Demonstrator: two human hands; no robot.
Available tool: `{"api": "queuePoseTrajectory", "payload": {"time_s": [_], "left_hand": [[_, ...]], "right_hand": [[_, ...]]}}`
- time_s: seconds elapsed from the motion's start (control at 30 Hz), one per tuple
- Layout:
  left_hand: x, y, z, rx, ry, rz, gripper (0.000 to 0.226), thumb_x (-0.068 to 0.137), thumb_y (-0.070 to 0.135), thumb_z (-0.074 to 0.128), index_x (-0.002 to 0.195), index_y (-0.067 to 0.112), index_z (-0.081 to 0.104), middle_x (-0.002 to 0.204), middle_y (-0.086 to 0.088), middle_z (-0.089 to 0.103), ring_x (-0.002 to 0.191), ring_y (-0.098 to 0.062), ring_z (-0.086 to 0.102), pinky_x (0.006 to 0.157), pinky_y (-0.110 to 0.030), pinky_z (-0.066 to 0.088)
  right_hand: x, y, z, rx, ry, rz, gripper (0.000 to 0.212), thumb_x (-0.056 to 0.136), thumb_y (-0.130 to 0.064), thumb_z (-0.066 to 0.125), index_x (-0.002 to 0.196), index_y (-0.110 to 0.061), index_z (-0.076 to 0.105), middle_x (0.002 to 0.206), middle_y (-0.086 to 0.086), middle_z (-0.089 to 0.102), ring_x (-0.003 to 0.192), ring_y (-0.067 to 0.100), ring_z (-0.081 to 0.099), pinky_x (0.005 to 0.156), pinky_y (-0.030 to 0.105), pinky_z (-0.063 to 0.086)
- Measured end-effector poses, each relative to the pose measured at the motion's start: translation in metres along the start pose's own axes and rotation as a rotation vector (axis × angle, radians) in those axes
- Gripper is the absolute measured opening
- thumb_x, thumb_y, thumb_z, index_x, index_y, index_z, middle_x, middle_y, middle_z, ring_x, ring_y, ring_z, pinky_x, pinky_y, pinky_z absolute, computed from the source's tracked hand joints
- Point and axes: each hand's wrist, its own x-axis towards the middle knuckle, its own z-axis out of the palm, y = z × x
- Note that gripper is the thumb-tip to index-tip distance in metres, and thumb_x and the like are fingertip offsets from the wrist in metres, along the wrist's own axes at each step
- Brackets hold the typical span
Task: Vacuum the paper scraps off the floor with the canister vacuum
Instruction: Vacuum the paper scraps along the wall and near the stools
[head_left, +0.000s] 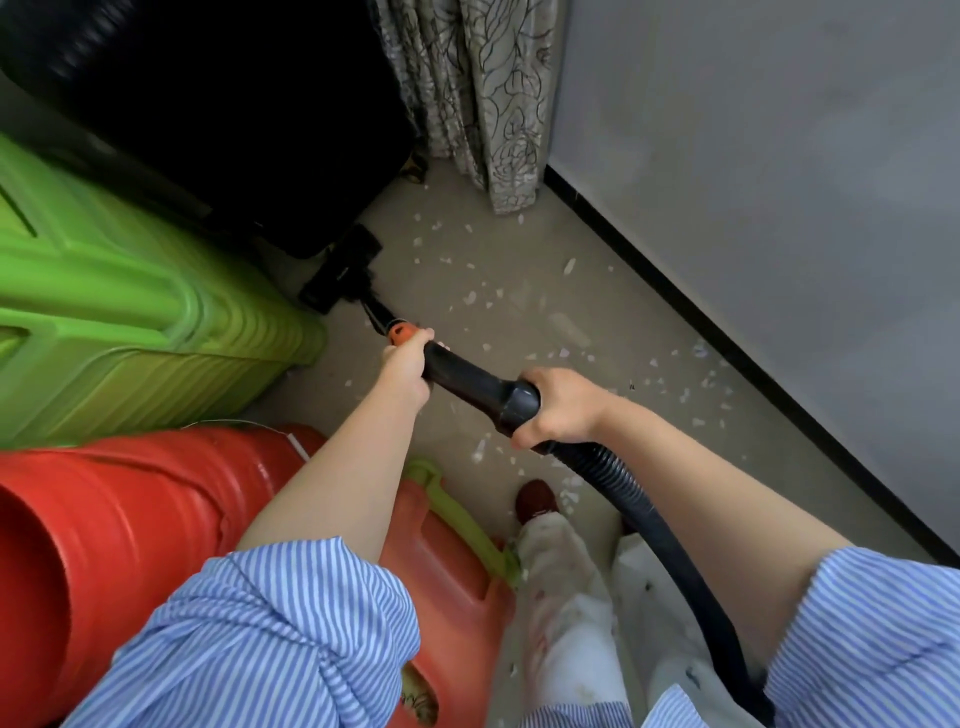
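Your left hand (402, 371) wrapped around the smooth black wand (467, 379) near its orange ring. Your right hand (553, 408) gripped the handle where the ribbed hose (654, 525) began. The flat floor head (340, 270) sat at 11 o'clock. Small white paper scraps (470, 297) dotted the floor (519, 322) toward 1 o'clock.

Narrow floor lane between luggage and wall
Green suitcase (130, 322), black suitcase (234, 130) crowd left; wall (753, 182) right; curtain (483, 93) ahead

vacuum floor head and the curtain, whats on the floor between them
In the head view, bare grey floor with scattered paper scraps lies between the vacuum floor head and the curtain; no other object stands in that stretch.
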Motion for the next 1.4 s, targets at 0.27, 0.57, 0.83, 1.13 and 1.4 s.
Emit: {"api": "queuePoseTrajectory", "payload": {"time_s": [0.27,0.57,0.83,1.13,1.4], "left_hand": [[-0.025,-0.005,0.000,0.025,-0.055,-0.007,0.046,0.089,0.009,0.060,0.131,-0.002,0.044,0.090,-0.015,0.060,0.064,-0.019,0.056,0.071,-0.034,0.050],[-0.074,-0.028,0.007,-0.021,-0.081,-0.045,0.017,0.091,0.007,0.058,0.097,0.006,0.042,0.075,-0.008,0.052,0.063,-0.018,0.053,0.074,-0.034,0.050],[-0.069,-0.027,0.011,-0.116,-0.048,-0.020,0.022,0.089,0.000,0.057,0.103,0.004,0.039,0.073,-0.008,0.051,0.061,-0.018,0.052,0.063,-0.031,0.049],[-0.023,-0.046,0.027,-0.138,0.000,-0.040,0.013,0.089,-0.001,0.056,0.091,0.004,0.045,0.074,-0.009,0.054,0.063,-0.018,0.054,0.062,-0.030,0.050],[0.015,-0.060,0.032,-0.124,0.018,-0.013,0.023,0.089,-0.002,0.054,0.073,0.009,0.042,0.069,-0.010,0.052,0.060,-0.018,0.052,0.060,-0.027,0.047]], "right_hand": [[-0.031,0.000,-0.004,0.013,-0.008,-0.009,0.032,0.069,-0.015,0.074,0.075,-0.025,0.044,0.074,-0.008,0.054,0.063,0.005,0.053,0.051,0.015,0.040],[-0.088,0.016,-0.007,-0.018,0.033,-0.027,0.031,0.066,-0.018,0.078,0.083,-0.019,0.051,0.074,-0.009,0.055,0.065,0.008,0.055,0.060,0.021,0.044],[-0.069,0.034,-0.008,-0.054,0.010,-0.081,0.044,0.055,-0.030,0.072,0.092,-0.018,0.051,0.081,-0.007,0.055,0.070,0.008,0.055,0.058,0.017,0.043],[-0.026,0.069,0.004,-0.047,-0.006,-0.087,0.042,0.061,-0.023,0.075,0.096,-0.016,0.053,0.082,-0.006,0.055,0.069,0.005,0.052,0.055,0.011,0.036],[0.006,0.081,0.022,-0.086,0.028,-0.078,0.045,0.070,-0.017,0.073,0.109,-0.008,0.053,0.089,0.001,0.056,0.080,0.017,0.055,0.065,0.022,0.040]]}}
